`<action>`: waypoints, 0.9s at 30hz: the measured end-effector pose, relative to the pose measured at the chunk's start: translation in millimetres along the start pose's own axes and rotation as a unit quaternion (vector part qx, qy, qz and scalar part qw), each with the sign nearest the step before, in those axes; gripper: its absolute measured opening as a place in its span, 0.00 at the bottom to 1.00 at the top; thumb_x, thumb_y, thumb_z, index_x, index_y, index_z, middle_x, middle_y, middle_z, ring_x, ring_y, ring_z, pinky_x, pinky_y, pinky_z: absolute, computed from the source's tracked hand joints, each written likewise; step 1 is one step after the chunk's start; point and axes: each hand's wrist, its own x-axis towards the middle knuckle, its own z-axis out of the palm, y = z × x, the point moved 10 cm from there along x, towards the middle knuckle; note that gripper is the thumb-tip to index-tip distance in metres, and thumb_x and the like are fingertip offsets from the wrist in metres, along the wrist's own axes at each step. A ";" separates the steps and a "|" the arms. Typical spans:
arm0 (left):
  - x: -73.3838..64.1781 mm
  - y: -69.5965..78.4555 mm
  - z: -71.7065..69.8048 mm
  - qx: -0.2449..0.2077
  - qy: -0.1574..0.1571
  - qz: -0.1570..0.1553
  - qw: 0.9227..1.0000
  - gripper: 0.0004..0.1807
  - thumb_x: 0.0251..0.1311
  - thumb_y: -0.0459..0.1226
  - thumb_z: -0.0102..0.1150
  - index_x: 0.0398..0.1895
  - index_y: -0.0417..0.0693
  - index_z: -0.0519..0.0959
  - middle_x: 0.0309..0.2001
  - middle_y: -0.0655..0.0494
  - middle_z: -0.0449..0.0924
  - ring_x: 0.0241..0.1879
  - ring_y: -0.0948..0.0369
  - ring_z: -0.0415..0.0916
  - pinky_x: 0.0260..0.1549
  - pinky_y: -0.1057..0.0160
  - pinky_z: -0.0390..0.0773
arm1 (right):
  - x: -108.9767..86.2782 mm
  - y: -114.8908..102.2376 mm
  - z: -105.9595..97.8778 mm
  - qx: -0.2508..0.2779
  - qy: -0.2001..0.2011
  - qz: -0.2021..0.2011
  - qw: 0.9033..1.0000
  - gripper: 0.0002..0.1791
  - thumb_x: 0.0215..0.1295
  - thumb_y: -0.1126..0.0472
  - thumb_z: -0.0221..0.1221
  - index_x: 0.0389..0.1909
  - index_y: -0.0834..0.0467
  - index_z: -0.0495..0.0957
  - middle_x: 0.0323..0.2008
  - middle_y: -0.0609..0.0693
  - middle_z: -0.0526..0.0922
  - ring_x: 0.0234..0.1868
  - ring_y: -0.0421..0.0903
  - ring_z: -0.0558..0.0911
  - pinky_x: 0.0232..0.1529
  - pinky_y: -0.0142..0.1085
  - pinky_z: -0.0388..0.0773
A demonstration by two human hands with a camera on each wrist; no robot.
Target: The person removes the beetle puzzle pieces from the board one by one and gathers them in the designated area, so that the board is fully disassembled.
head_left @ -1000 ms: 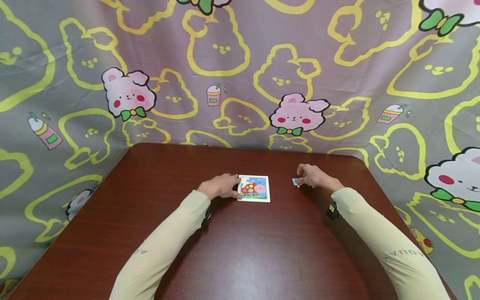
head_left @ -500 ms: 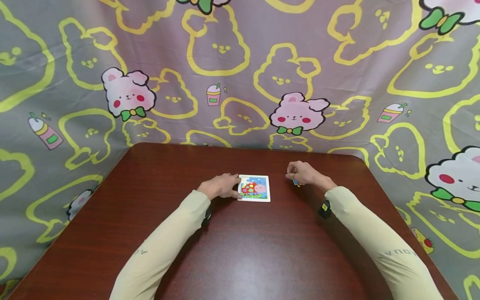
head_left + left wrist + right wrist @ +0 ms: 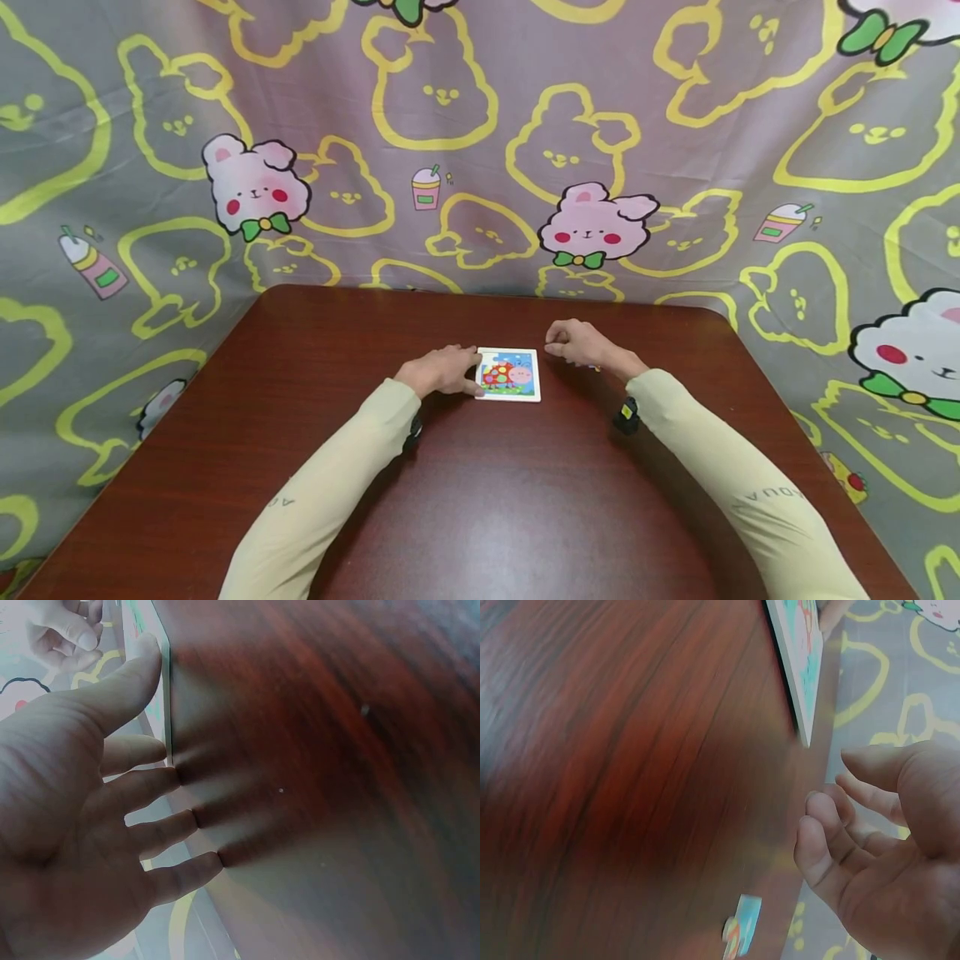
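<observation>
A square jigsaw puzzle in a white frame lies on the table, showing a red spotted ladybug with a pink face. Its upper left part shows bare white. My left hand rests at the frame's left edge, thumb at the near corner, the other fingers spread and nearly straight. To the right of the puzzle, my right hand hovers over the table with fingers loosely curled. Nothing shows between its thumb and fingertips in the right wrist view. Behind it, loose blue and orange puzzle pieces lie on the wood, mostly hidden in the head view.
The dark brown table has rounded far corners. A grey curtain with yellow outlines and cartoon rabbits hangs right behind it and along both sides. Each wrist wears a small black camera below a pale sleeve.
My right hand has moved left from the loose pieces toward the puzzle, and those pieces have stayed on the table. My left hand keeps its place at the frame.
</observation>
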 end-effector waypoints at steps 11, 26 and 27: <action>1.0 -1.4 0.3 0.000 0.000 -0.001 1.000 0.39 0.62 0.57 0.60 0.73 0.53 0.64 0.77 0.48 0.55 0.75 0.46 0.53 0.71 0.46 0.61 | 11.8 -14.1 18.3 -0.001 -0.018 -0.001 1.000 0.15 0.69 0.56 0.60 0.52 0.58 0.78 0.35 0.53 0.84 0.26 0.47 0.80 0.25 0.34 0.78; 0.9 -2.4 -0.8 -0.008 -0.004 -0.006 1.000 0.39 0.62 0.58 0.60 0.72 0.54 0.64 0.77 0.49 0.55 0.75 0.46 0.53 0.70 0.45 0.61 | 19.7 -39.8 37.0 -0.012 -0.036 -0.016 0.999 0.13 0.69 0.57 0.59 0.51 0.56 0.80 0.41 0.56 0.84 0.21 0.43 0.76 0.22 0.32 0.74; 1.0 -2.6 -0.5 -0.010 -0.006 -0.007 1.000 0.39 0.62 0.58 0.59 0.73 0.54 0.64 0.77 0.49 0.55 0.76 0.47 0.52 0.70 0.45 0.61 | 19.8 -40.7 38.1 -0.012 -0.037 -0.017 0.999 0.14 0.68 0.57 0.60 0.52 0.56 0.80 0.41 0.56 0.83 0.20 0.42 0.76 0.22 0.32 0.73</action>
